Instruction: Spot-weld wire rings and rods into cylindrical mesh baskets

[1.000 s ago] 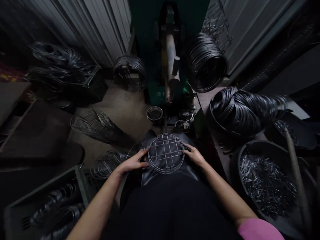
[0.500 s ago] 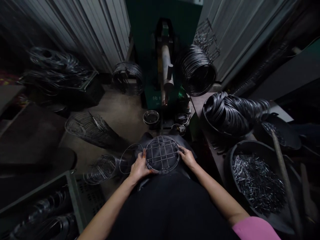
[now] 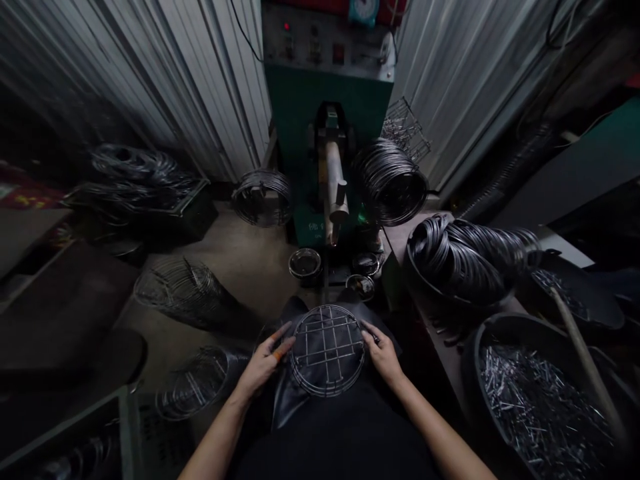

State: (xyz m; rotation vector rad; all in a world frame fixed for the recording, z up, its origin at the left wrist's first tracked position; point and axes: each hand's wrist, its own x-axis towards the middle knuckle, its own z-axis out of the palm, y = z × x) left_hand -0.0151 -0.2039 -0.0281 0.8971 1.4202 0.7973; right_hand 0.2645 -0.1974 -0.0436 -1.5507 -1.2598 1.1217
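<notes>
A round wire grid frame (image 3: 327, 349) rests on my lap over a dark apron. My left hand (image 3: 263, 363) grips its left rim, fingers curled, with an orange tip on the thumb. At the frame's right rim my right hand (image 3: 383, 356) holds on with bent fingers. A thin loose wire ring shows faintly just left of the frame, behind my left hand.
A green welding machine (image 3: 327, 120) with a protruding arm (image 3: 334, 183) stands ahead. Wire coils (image 3: 391, 180) hang beside it. Black rings (image 3: 465, 250) pile at right, a tub of short wire pins (image 3: 540, 400) lower right, finished wire frames (image 3: 187, 290) on the floor at left.
The view has tilted upward, showing more of the machine. The frame has shifted slightly on my lap, and my left hand's fingers now reach further along its left rim.
</notes>
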